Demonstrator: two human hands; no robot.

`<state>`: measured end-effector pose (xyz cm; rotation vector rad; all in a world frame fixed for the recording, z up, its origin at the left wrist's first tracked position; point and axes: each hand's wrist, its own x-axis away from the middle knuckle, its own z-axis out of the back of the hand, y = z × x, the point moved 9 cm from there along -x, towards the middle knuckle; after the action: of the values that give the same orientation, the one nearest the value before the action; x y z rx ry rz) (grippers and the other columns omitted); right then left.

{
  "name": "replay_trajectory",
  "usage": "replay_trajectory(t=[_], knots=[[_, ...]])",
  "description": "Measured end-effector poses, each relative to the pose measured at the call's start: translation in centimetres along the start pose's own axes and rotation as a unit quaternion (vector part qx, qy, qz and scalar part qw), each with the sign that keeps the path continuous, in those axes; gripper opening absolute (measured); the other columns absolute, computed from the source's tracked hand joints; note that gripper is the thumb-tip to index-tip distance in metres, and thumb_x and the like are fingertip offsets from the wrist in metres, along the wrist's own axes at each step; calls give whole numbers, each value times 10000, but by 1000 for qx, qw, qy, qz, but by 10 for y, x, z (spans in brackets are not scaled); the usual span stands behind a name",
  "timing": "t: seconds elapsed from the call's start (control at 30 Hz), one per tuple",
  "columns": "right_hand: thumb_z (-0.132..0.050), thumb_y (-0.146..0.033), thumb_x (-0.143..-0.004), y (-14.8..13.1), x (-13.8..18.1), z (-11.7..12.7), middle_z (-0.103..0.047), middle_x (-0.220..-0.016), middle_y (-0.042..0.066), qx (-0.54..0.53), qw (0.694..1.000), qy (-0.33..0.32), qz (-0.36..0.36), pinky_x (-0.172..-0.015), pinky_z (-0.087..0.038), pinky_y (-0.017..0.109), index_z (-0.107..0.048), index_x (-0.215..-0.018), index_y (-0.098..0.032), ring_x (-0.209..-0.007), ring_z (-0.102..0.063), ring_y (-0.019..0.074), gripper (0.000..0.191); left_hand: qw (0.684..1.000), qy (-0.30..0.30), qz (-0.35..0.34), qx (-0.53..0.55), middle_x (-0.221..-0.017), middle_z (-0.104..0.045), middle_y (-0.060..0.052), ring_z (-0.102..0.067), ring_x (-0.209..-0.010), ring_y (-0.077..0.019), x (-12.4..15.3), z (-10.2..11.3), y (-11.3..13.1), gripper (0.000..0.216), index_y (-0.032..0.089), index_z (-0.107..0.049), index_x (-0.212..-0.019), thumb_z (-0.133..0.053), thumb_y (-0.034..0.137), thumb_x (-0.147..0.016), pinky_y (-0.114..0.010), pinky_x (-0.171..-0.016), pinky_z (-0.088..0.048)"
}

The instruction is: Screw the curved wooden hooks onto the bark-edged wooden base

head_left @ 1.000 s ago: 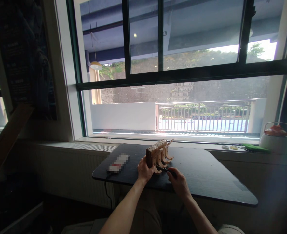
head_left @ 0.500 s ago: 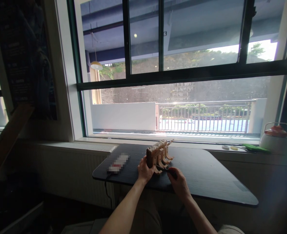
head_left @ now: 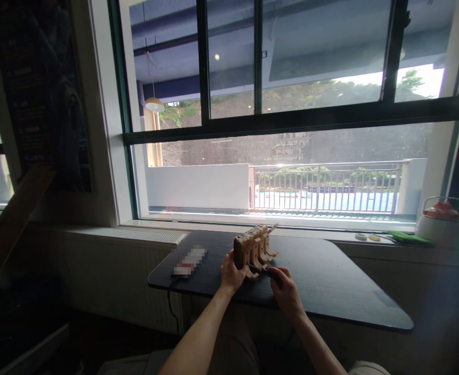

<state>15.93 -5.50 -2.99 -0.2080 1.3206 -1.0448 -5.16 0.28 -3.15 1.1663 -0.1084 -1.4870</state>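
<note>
A rough-topped wooden piece (head_left: 254,250) with a row of several curved, hook-like prongs stands tilted over the dark table (head_left: 331,281). Its near left end is gripped by my left hand (head_left: 232,272), fingers wrapped round it. My right hand (head_left: 286,289) is closed on the dark handle of a slim tool (head_left: 264,271). The tool's tip reaches in among the lower prongs at the near end, close to my left fingers. Whether that tip is a blade or a driver I cannot tell.
A blurred-out flat object (head_left: 190,262) lies at the table's left, with a cable hanging off the edge. On the windowsill at right stand a white kettle (head_left: 440,226) with a reddish lid, a green cloth (head_left: 409,238) and small round items. A radiator (head_left: 136,276) is at left.
Almost nothing differs. My right hand has shifted very slightly with the tool; my left hand and the wooden piece stay in place.
</note>
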Motion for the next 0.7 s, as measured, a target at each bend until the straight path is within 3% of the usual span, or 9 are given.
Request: replay_trajectory(t=[0.17,0.37,0.57,0.7], knots=[[-551,-316,-760,2,2,2,-657,-934,65,-14,1000,-3,-27,-759,-500,337,-640,-960,-202,-841,-627,218,247,1000,-4,1,-1,-1077,-592,-63,-553,-1066,-230,0,0,1,535,214,-462,-1187,-654,244,-689,-364,-889,-443],[-535,-439,-782,17,5,-8,-671,-652,19,-50,991,-52,-116,-623,-506,332,-641,-951,-189,-585,-634,203,320,1000,5,-3,10,-1079,-593,-68,-549,-1072,-241,0,0,-1,539,212,-463,-1187,-654,220,-683,-381,-901,-440],[-546,-333,-732,5,1,-5,-706,-925,70,-41,997,-37,-56,-754,-498,347,-648,-973,-192,-817,-657,232,297,1000,3,-5,11,-1053,-587,-62,-559,-1044,-233,-1,-1,-2,539,207,-465,-1183,-660,226,-680,-373,-891,-449],[-509,-347,-769,8,4,-8,-694,-734,21,-60,993,-55,-91,-648,-499,337,-564,-1031,-197,-624,-646,199,307,1000,4,-10,12,-1038,-590,-64,-570,-1013,-221,-1,0,1,534,196,-465,-1178,-662,228,-683,-357,-885,-452]])
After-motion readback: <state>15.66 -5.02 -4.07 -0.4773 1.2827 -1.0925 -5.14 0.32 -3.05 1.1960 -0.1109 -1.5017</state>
